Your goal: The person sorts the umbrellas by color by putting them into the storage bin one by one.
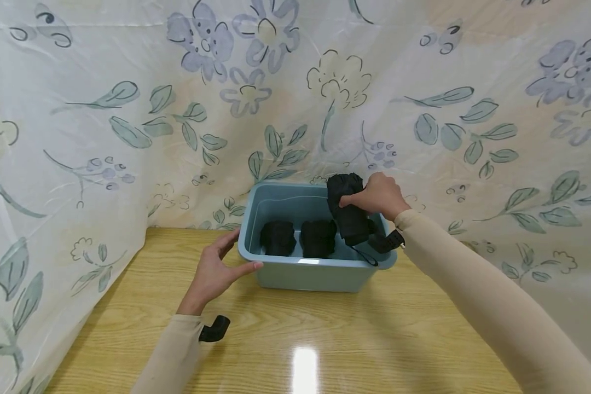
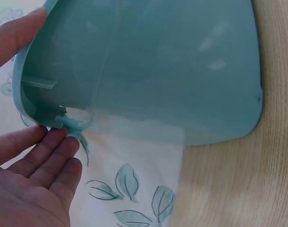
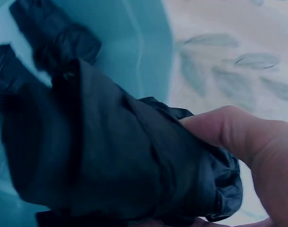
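A blue-green plastic tub stands on the table against the patterned sheet. My left hand holds its left front corner, thumb on the front rim and fingers at the side rim; the left wrist view shows the fingertips at the rim's underside. Over the tub's right end, my right hand grips a black folded umbrella, tilted, with a thin wrist loop hanging from its lower end. Two more black bundles, a left one and a middle one, lie inside the tub.
The wooden table extends in front of the tub and to both sides. A floral sheet hangs close behind the tub and along the left table edge. Black wrist cameras sit on both sleeves.
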`<state>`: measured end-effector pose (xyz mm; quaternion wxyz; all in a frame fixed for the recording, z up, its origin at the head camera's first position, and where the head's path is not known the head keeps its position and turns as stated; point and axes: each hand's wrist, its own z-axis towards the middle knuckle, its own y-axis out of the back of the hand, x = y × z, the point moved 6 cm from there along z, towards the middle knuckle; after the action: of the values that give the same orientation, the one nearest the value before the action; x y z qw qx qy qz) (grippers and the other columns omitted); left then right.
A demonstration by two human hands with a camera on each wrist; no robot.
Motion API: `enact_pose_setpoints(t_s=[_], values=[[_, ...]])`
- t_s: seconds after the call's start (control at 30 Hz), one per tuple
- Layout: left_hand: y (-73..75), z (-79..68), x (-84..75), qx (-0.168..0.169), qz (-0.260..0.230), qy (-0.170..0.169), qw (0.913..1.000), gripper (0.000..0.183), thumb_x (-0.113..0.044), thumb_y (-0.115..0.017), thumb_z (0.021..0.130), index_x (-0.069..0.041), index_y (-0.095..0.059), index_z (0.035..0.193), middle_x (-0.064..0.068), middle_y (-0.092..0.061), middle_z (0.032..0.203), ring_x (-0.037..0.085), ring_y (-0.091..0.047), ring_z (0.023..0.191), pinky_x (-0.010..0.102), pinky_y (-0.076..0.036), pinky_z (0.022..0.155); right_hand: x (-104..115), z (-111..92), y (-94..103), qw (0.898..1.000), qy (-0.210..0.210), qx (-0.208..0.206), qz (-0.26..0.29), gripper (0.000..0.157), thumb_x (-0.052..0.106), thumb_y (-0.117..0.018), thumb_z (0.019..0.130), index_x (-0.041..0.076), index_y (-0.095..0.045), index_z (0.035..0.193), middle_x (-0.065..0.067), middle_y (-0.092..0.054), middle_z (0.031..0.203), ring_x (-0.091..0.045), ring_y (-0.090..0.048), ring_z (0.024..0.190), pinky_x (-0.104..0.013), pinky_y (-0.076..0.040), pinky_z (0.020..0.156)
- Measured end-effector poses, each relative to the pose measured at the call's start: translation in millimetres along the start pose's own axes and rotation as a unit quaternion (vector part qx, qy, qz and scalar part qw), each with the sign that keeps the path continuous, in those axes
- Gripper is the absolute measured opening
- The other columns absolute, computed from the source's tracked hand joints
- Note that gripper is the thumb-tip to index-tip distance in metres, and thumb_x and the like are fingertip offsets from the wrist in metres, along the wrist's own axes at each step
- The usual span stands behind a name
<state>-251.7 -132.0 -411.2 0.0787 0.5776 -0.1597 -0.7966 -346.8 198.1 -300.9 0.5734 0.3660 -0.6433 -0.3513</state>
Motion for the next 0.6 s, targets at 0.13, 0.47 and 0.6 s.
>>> enact_pose_setpoints(t_s=[0.13, 0.47, 0.6], values=[[0.0, -0.1, -1.1, 0.000, 0.001, 0.002, 1.0000, 0.080, -0.032, -0.082, 0.072, -0.016, -0.044, 0.140, 0.000, -0.046, 0.140, 0.019, -0.039, 0.129, 0.050, -0.027, 0.107, -2, 10, -13.6, 0.998, -0.003, 0.028, -0.047, 0.047, 0.047, -0.076, 0.068, 0.006, -0.054, 0.069, -0.009, -0.052, 0.065, -0.028, -0.059, 0.060, -0.033, -0.047, 0.048], [3.3, -5.2, -32.9, 0.006, -0.005, 0.005, 1.0000, 0.076, -0.017, -0.081, 0.074, -0.005, -0.044, 0.139, 0.013, -0.045, 0.139, 0.029, -0.040, 0.129, 0.053, -0.027, 0.106, -10, 20, -50.2, 0.987, -0.002, 0.099, -0.129, 0.038, 0.037, -0.078, 0.070, 0.003, -0.065, 0.082, -0.013, -0.063, 0.079, -0.027, -0.062, 0.057, -0.032, -0.048, 0.047], [3.1, -5.3, -35.0, 0.009, -0.005, 0.004, 0.9999, 0.075, -0.015, -0.080, 0.074, -0.004, -0.044, 0.139, 0.014, -0.046, 0.139, 0.029, -0.040, 0.128, 0.054, -0.027, 0.106, -15, 22, -60.0, 0.983, -0.012, 0.113, -0.144, 0.042, 0.036, -0.078, 0.070, 0.002, -0.066, 0.093, -0.016, -0.061, 0.097, -0.028, -0.059, 0.068, -0.034, -0.048, 0.052]])
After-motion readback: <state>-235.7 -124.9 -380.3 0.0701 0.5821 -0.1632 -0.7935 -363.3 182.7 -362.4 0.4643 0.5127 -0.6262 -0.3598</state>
